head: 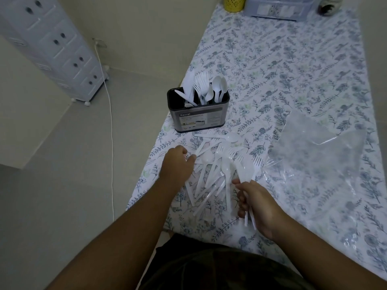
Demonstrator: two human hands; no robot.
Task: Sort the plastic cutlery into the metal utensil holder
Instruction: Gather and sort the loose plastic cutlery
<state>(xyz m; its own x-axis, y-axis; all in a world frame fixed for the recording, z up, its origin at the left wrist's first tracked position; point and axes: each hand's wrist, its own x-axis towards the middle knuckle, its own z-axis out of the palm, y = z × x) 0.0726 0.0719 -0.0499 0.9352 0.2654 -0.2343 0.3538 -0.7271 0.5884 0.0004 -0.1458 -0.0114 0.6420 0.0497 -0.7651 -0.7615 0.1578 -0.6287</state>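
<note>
Head view shows a loose pile of white plastic cutlery (217, 164) on the floral-clothed bench (293, 70), just near of the grey metal utensil holder (198, 118), already part filled. Right hand (259, 206) grips a bunch of white plastic forks (249, 166) by their handles; left hand (178, 164) curls at the pile's left edge, apparently pinching a piece. Best gather like with like, then drop handles-down into the matching compartment. A clear plastic bag (318, 155) lies right.
</note>
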